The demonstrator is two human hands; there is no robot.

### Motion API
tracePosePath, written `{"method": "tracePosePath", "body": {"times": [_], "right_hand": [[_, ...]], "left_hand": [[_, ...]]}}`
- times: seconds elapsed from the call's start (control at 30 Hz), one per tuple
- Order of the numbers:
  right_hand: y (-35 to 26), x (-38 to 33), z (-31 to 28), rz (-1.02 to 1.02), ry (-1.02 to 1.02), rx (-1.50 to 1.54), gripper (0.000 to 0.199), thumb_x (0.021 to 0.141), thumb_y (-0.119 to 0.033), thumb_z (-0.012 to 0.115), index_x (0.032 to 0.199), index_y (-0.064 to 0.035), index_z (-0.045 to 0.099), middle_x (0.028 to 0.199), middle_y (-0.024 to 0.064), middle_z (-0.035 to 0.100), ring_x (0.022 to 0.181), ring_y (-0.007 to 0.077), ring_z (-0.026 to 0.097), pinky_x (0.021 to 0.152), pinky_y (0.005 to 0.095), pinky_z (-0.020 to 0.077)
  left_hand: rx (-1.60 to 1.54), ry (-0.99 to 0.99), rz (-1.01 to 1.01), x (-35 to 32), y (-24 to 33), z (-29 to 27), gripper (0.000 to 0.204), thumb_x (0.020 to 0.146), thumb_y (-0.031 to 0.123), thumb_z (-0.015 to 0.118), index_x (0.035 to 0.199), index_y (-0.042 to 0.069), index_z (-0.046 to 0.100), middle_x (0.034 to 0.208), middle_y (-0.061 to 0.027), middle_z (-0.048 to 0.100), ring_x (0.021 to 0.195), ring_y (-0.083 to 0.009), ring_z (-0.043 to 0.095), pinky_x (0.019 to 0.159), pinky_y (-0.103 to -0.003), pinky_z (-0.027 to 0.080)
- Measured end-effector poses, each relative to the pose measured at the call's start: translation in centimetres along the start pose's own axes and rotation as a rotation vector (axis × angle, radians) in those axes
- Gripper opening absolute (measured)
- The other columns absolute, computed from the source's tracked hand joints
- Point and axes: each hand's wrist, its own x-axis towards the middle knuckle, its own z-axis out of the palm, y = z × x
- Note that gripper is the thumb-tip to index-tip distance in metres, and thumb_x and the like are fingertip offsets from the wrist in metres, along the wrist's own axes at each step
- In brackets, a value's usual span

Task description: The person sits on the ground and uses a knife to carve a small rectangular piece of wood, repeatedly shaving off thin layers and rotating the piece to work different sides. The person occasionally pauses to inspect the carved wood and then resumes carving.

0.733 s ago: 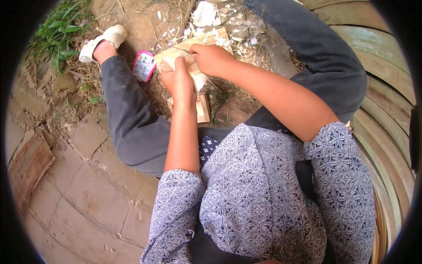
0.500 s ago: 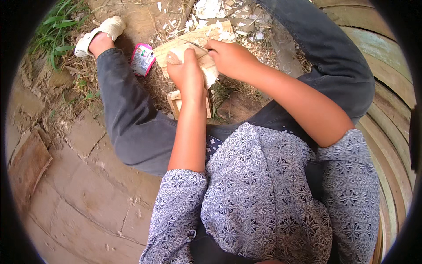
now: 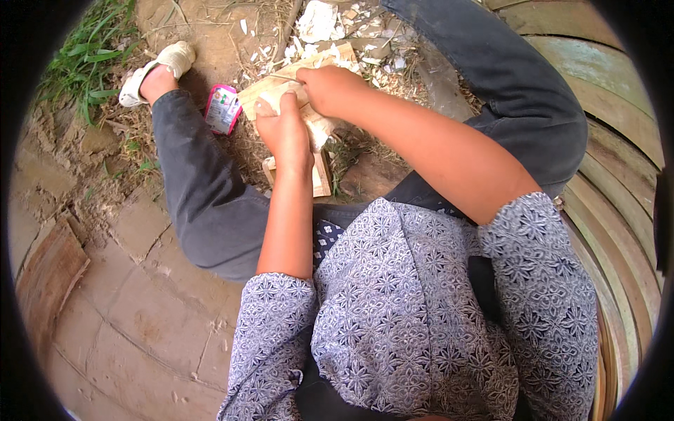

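My left hand is closed round a pale carved piece of wood, thumb up along its near side. The wood rests over a flat wooden board on the ground. My right hand grips a knife; its thin blade reaches left across the top of the wood, and its handle is hidden in my fist. Both hands are close together, almost touching. Just below the left wrist, a small wooden frame-like piece is partly covered by my forearm.
A pink-edged packet lies left of the board. White wood shavings litter the ground beyond it. My legs spread to either side, the left foot in a pale shoe. Curved wooden slats stand at the right, grass far left.
My right hand has slid left along the wood with the knife, nearer to my left thumb. Less of the blade shows. The whole view has shifted slightly.
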Motion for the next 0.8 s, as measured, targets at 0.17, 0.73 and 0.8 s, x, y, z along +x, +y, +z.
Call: {"method": "tracePosePath", "body": {"times": [0.17,0.73,0.8], "right_hand": [[1.8,0.6,0.8,-0.056,0.077,0.092,0.032,0.098,-0.026,0.055,0.125,-0.0123,0.066,0.11,0.0179,0.072,0.102,0.0367,0.069,0.087,0.0463,0.0537],[2.1,0.2,1.1,-0.01,0.024,0.015,0.032,0.096,-0.021,0.055,0.126,-0.014,0.065,0.115,0.0134,0.072,0.105,0.0322,0.069,0.088,0.0458,0.0547],[4.6,2.0,0.8,-0.098,0.035,0.144,0.031,0.098,-0.024,0.056,0.125,-0.0135,0.066,0.115,0.0129,0.072,0.104,0.0317,0.069,0.088,0.0437,0.0543]], "left_hand": [[-0.008,0.045,-0.006,0.5,-0.4,0.4,0.026,0.09,0.001,0.058,0.115,-0.005,0.061,0.106,-0.0083,0.069,0.091,-0.0162,0.065,0.08,-0.031,0.052],[0.095,-0.013,0.069,-0.9,-0.8,0.3,0.024,0.09,0.003,0.06,0.113,-0.004,0.061,0.107,-0.008,0.068,0.095,-0.0176,0.064,0.086,-0.032,0.05],[0.04,-0.001,0.032,0.3,-0.4,-0.4,0.027,0.09,0.004,0.061,0.115,-0.004,0.061,0.111,-0.0091,0.068,0.098,-0.0183,0.064,0.089,-0.032,0.05]]}}
